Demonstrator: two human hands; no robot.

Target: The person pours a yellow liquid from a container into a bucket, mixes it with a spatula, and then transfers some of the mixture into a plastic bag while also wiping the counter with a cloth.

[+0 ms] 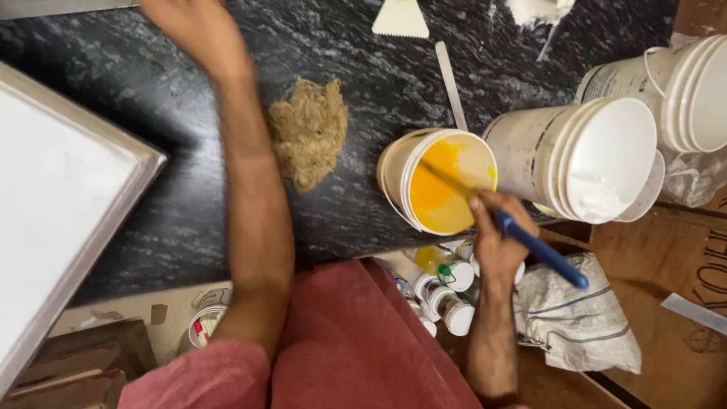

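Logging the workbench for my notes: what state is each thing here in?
Yellow paint bucket: open, tilted, partly full.
Brush: gripped by right hand, tip inside the bucket.
Stacked white buckets: lying on their side, open.
Fibre wad: loose on the dark counter, untouched.
Left hand: raised, blurred.
Small jars: capped.

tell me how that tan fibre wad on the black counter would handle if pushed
The fibre wad looks loose and frayed, so it would probably feel floppy and light. Lying flat on the black counter, it seems likelier to drag or shed strands than roll.
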